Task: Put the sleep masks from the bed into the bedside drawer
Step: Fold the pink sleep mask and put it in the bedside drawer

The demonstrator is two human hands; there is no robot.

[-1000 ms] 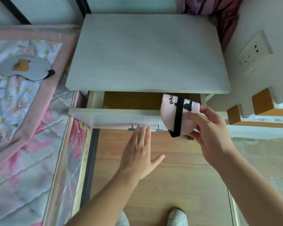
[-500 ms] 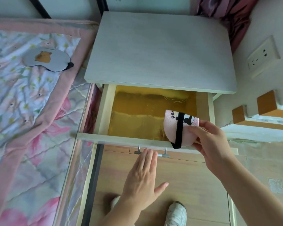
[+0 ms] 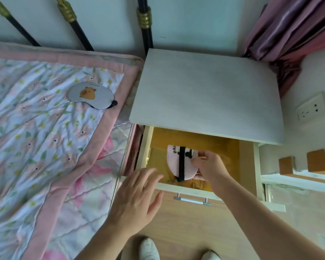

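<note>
The bedside drawer (image 3: 246,166) is pulled out, its inside lined in yellow-brown. A pink sleep mask (image 3: 174,162) with a black strap is down inside it, and my right hand (image 3: 210,167) grips its right edge. My left hand (image 3: 137,196) hovers with fingers spread over the drawer's front left corner, holding nothing. A grey sleep mask (image 3: 90,94) with a brown animal print lies on the floral quilt (image 3: 36,128) near the bed's right edge.
The nightstand top (image 3: 204,98) overhangs the back of the drawer. A metal handle (image 3: 191,200) sticks out of the drawer front. Wall socket (image 3: 313,108) and curtain (image 3: 293,34) at right. Wooden blocks (image 3: 317,162) stand low right. My shoes (image 3: 149,248) are on the wood floor.
The drawer has come out from nearly closed to wide open. My right hand has lowered the pink mask into it. My left hand has left the handle and drifted left.
</note>
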